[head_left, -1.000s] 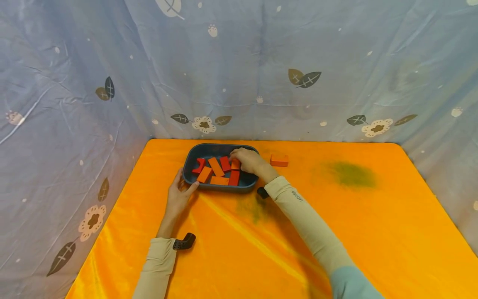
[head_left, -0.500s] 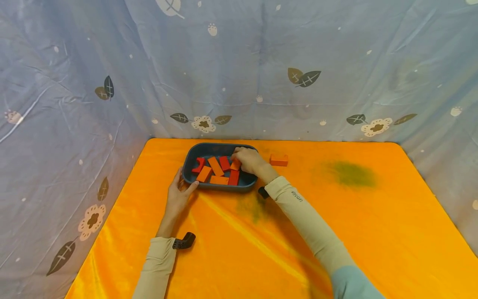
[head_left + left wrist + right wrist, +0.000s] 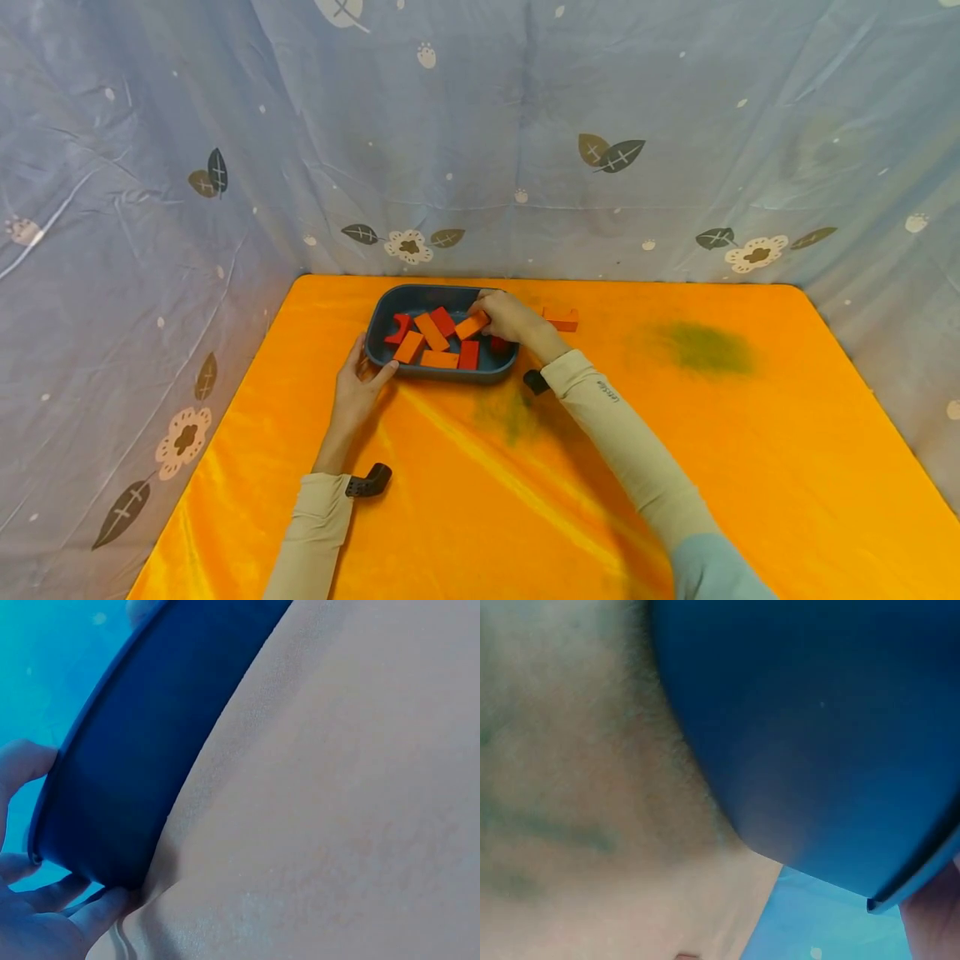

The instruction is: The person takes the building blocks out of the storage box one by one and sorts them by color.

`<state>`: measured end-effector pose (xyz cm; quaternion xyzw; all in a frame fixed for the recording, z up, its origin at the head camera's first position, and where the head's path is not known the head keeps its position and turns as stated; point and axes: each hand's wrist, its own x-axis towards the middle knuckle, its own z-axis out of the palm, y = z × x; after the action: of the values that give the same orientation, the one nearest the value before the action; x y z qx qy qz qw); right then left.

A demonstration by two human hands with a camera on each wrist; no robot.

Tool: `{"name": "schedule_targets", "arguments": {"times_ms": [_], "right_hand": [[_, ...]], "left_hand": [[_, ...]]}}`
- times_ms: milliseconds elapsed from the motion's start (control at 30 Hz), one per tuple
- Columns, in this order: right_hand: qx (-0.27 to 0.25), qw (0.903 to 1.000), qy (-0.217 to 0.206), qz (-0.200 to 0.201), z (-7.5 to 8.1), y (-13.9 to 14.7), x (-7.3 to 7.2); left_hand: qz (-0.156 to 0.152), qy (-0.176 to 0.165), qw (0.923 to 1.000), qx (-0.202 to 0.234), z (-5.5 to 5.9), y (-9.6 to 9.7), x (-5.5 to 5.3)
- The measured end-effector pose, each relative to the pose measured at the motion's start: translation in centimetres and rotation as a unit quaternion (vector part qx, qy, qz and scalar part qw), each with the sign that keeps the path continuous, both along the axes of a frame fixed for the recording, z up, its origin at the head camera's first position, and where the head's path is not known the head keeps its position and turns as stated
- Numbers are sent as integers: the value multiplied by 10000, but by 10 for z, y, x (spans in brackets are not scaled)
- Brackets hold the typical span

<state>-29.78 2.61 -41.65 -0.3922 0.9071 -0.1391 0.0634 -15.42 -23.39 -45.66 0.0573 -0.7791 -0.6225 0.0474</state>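
A dark blue-grey tray (image 3: 450,377) stands at the back left of the orange cloth with several red and orange blocks in it. My left hand (image 3: 356,395) grips its near left corner, thumb on the rim and fingers around the outside; the left wrist view shows the thumb (image 3: 28,765) at the rim. Reaching over the right end, my right hand (image 3: 512,320) pinches a tilted orange block (image 3: 472,325). Close by in the tray are a red block (image 3: 468,355), another red block (image 3: 442,322) and an orange block (image 3: 431,332). A notched red block (image 3: 399,328) lies at the left.
Outside the tray, behind my right wrist, an orange notched block (image 3: 561,320) lies on the cloth (image 3: 675,467). A patterned curtain (image 3: 480,150) hangs behind and along both sides. The tray's outer wall (image 3: 802,750) fills much of the right wrist view.
My right hand has shifted slightly right and turned the orange block into a tilt. The red block behind it has swung round a little. My left hand stays at the tray's corner.
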Motion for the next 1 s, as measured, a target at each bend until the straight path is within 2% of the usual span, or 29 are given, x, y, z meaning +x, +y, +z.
{"name": "schedule_targets", "arguments": {"times_ms": [333,500,700,833,933,1000], "right_hand": [[-301,9990,-316,17,11,0,4],[-833,9941,-677,-132,16,4,7],[-1505,9822,-1003,-499,16,16,7],[-1794,9708,-1366,-823,15,25,7],[-2086,9600,-1518,-1093,17,31,8],[-2304,9532,-1473,-1286,19,34,9]], "left_hand": [[-4,102,9999,-75,0,1,0],[10,140,9999,-101,-2,0,0],[-12,151,9998,-127,-3,1,0],[4,70,9999,-120,-3,1,0],[36,-48,9999,-81,0,1,1],[31,-121,9999,-17,6,3,2]]}}
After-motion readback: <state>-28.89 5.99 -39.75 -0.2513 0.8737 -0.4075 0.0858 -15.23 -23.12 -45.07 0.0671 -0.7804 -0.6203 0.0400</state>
